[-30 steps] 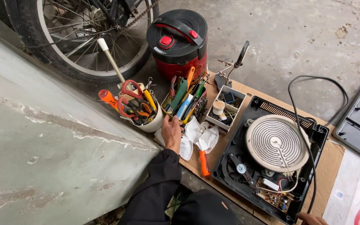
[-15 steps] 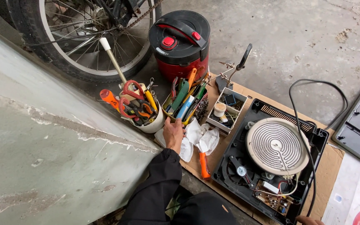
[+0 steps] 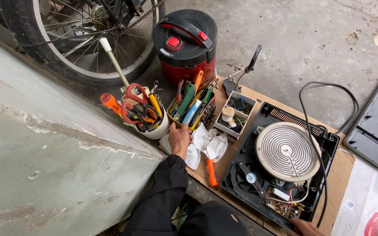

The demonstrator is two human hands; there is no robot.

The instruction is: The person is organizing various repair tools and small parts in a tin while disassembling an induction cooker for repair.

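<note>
From my head camera, two tool holders stand at the far edge of the cardboard sheet [image 3: 348, 164] on the floor: a white cup [image 3: 158, 130] crammed with scissors and pliers on the left, and a yellow tray [image 3: 192, 106] of screwdrivers just right of it. One red and black cooker pot [image 3: 185, 43] sits behind them, with one bicycle wheel [image 3: 79, 39] farther left. A small parts box [image 3: 237, 113] stands between the tray and the one opened black cooktop [image 3: 281, 161]. White crumpled tissues [image 3: 211, 142] lie just near of the tray, beside one orange-handled tool [image 3: 211, 171].

My left hand [image 3: 180, 139] reaches forward, sleeve extended, fingers at the near edge of the yellow tray; whether they grip anything I cannot tell. My right hand [image 3: 302, 227] barely shows at the bottom edge, by the cooktop's near corner, its grip hidden.
</note>
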